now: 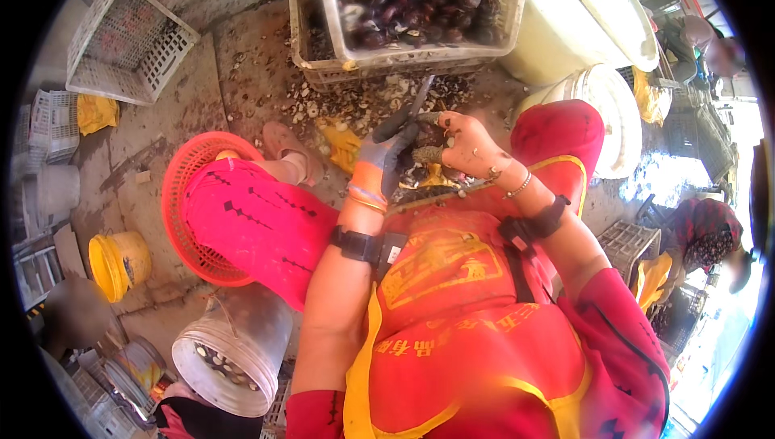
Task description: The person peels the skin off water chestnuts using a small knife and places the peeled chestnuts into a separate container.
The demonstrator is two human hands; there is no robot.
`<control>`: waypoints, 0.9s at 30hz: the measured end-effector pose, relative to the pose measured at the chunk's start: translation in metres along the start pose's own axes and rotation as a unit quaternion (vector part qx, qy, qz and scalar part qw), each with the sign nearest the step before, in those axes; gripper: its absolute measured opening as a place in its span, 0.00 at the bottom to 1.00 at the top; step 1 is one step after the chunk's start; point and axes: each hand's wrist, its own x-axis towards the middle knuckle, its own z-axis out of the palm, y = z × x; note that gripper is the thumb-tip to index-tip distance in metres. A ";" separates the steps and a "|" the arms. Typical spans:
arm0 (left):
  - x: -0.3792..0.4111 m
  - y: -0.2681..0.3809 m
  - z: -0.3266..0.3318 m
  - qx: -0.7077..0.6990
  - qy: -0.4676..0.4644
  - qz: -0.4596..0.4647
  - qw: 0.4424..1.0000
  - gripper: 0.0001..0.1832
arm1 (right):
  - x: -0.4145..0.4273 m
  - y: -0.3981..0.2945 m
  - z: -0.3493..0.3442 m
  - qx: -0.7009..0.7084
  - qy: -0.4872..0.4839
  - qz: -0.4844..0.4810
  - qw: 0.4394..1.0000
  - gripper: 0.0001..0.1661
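Observation:
My left hand, in a grey and dark work glove, is closed around a knife whose narrow blade points up and away from me. Close beside it, my right hand has dark coverings on its finger and thumb. Between them it pinches a dark water chestnut, partly hidden by the fingers. Just beyond both hands, a white plastic crate of dark brown water chestnuts rests on another crate. Pale and dark peelings litter the floor under the hands.
A red plastic basket is by my left leg. Behind it stands a white bucket with water chestnuts inside. A yellow bucket and a tilted crate are further left. Large tubs stand at right; other people work around.

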 end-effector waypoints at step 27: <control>-0.010 0.029 0.006 0.292 0.012 0.227 0.929 0.15 | -0.022 -0.002 -0.034 -0.048 0.046 -0.194 0.979 0.20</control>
